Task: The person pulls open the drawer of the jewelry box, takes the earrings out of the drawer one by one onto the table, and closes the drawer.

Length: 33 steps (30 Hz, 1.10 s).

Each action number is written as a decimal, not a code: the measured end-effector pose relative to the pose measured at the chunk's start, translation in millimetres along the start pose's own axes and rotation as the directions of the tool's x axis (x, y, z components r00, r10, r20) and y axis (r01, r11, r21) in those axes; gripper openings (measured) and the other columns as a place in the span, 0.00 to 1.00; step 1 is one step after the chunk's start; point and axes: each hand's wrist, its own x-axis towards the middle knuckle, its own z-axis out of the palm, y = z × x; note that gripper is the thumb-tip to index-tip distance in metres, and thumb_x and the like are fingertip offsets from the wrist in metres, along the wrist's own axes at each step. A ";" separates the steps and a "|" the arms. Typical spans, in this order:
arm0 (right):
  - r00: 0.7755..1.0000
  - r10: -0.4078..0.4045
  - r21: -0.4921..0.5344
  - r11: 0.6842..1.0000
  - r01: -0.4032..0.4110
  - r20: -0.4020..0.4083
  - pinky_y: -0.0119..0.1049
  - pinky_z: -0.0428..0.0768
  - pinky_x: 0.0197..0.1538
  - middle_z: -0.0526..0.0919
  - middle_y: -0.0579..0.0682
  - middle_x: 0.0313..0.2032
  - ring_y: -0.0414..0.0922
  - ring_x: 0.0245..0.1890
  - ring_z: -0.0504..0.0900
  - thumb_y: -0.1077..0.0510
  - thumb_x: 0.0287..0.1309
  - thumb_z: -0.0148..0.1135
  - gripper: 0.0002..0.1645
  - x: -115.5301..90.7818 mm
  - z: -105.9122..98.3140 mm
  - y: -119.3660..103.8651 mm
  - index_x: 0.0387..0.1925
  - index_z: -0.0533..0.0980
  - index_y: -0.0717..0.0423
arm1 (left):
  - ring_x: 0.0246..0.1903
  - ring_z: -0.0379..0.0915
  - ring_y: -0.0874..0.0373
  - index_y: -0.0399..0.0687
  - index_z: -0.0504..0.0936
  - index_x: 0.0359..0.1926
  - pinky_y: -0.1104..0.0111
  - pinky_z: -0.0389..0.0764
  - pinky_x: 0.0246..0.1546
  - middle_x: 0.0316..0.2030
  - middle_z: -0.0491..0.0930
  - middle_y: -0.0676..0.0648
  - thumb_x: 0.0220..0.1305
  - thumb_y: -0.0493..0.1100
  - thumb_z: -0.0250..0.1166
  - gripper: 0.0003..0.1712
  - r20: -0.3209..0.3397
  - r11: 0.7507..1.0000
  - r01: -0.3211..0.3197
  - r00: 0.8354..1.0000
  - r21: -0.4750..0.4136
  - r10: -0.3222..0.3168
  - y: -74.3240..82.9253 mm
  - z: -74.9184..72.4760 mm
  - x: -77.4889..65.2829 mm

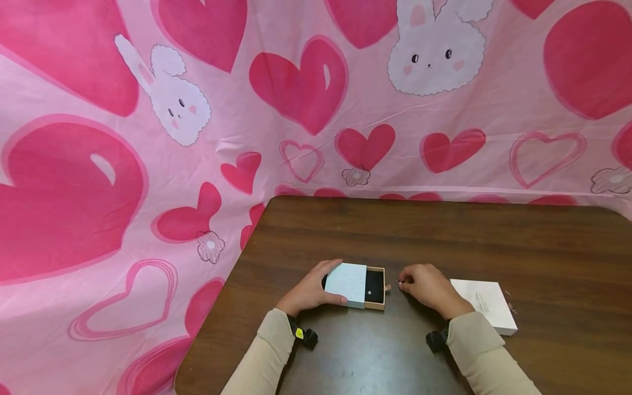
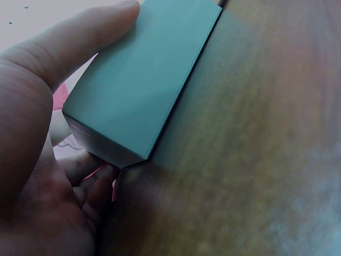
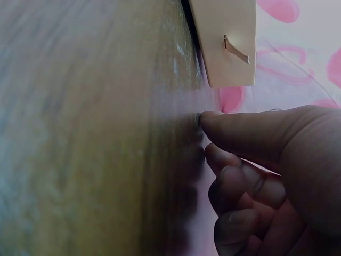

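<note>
My left hand grips a pale blue box sleeve on the table, thumb along the near side and fingers behind. A tan drawer sticks partly out of its right end. On the drawer's black insert sits a small shiny stud. A short ribbon tab projects from the drawer's end. Just right of the tab, my right hand is low over the table, thumb and fingertips together, pinching a tiny pale, shiny piece. Its exact kind is too small to tell.
Beside the right forearm lies a white box with fine lettering, thin strands showing at its right edge. The brown wooden table meets a pink heart-and-rabbit cloth behind and at the left.
</note>
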 end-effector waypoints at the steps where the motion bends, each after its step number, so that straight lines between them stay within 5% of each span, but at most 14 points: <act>1: 1.000 -0.001 0.001 1.000 0.001 -0.002 0.45 0.76 0.40 0.80 0.41 0.27 0.42 0.30 0.76 0.59 0.53 0.70 0.02 0.1 0.3 0.5 0.31 0.83 0.50 | 0.60 0.58 0.55 0.68 0.58 0.74 0.48 0.64 0.59 0.68 0.58 0.56 0.42 0.67 0.76 0.58 -0.001 1.000 0.001 1.000 0.000 -0.001 0.3 0.0 -0.1; 33: 1.000 0.023 0.064 0.998 -0.023 -0.003 0.47 0.77 0.43 0.80 0.42 0.29 0.43 0.32 0.77 0.60 0.52 0.72 0.06 0.9 -2.0 1.9 0.33 0.83 0.51 | 0.60 0.58 0.55 0.69 0.58 0.73 0.47 0.63 0.59 0.68 0.58 0.57 0.43 0.65 0.76 0.57 -0.005 1.000 0.010 1.000 -0.005 -0.010 0.9 0.0 0.0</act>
